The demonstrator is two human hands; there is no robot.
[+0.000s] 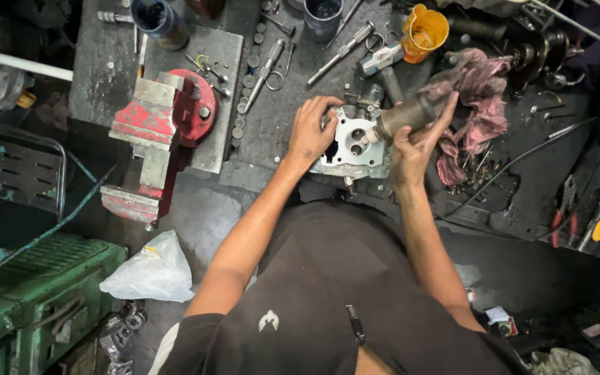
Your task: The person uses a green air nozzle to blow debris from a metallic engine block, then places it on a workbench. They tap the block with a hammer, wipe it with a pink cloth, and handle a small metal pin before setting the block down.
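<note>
We find the left hand (312,129) clamped on the cast-metal cylinder head (353,147) at the counter (282,118) edge, likely heavy, rigid and oily, best gripped by its flanks, while the right hand (417,142) grips a cylindrical tool (403,117).

Bare bench left of the fingers (322,111) up to the red vise (164,132) — pink rag (477,104) and orange cup (425,31) crowd the right.

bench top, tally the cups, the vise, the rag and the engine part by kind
dark cups: 2
orange cup: 1
red vise: 1
pink rag: 1
grey engine part: 1
total: 6
</note>
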